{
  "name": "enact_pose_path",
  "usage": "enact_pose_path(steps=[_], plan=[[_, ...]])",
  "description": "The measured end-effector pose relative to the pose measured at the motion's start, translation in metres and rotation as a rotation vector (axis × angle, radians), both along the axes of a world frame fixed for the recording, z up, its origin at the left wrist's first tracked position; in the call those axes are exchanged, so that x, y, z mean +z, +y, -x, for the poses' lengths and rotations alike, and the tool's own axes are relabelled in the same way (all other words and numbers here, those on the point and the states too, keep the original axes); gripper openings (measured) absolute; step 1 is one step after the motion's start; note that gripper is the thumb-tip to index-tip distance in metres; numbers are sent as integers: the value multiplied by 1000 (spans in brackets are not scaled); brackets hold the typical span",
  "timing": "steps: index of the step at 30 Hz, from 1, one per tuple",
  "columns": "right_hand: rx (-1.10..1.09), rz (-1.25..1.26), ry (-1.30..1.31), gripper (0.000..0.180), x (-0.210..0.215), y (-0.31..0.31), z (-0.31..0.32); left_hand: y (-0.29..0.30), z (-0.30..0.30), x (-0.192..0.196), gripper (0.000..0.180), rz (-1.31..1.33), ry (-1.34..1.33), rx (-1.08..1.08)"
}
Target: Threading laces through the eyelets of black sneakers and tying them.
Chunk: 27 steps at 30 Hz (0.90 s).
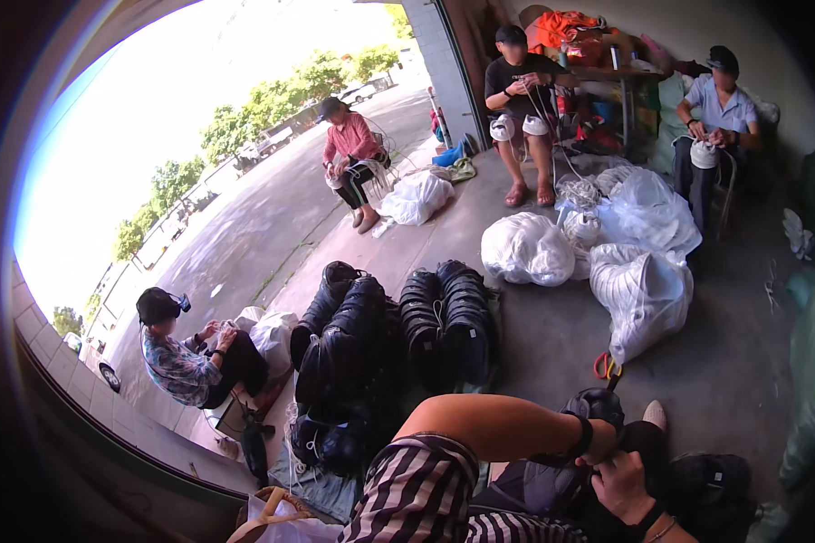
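Black rounded piece [596, 406] is just nearer the wearer than the scissors [610, 372], slightly L of them, prob. set over the lap/knee so it's braced & both hands are free to work close in. L hand [599, 443] & R hand [620, 486] meet nearer the wearer than that, same side of scissors; fingers look bent in, narrow, but can't tell what, if anything, they grip. Domed side seems up; opening hidden, so can't tell which way it points. Long axis unclear, approx. L–R, if any. Black stacks [448, 326] L of scissors, nested in rows w/ long axes running away from wearer, prob. to save space. White bag [643, 303] just beyond scissors, narrow end toward them, prob. for easy reach.
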State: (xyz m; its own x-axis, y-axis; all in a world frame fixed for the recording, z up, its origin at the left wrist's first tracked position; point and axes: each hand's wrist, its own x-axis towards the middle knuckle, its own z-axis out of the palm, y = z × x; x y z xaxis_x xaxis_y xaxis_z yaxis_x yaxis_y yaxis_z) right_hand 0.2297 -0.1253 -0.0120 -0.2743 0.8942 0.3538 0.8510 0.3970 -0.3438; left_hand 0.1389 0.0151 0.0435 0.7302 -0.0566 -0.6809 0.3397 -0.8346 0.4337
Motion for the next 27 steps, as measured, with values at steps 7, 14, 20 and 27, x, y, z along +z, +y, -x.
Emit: enact_pose_path(steps=[7, 14, 20, 27], plan=[[-12, -44, -70, 20, 9, 1, 6, 2, -8, -46, 10, -84, -48, 10], [47, -12, -130, 35, 22, -7, 2, -10, -15, -18, 23, -227, -44, -320], [107, 11, -124, 32, 18, -11, -10, -9, 16, 22, 18, -255, -312, -118], [118, 345, 274, 21, 57, -3, -2, -11, 66, -1, 27, -62, -718, 311]])
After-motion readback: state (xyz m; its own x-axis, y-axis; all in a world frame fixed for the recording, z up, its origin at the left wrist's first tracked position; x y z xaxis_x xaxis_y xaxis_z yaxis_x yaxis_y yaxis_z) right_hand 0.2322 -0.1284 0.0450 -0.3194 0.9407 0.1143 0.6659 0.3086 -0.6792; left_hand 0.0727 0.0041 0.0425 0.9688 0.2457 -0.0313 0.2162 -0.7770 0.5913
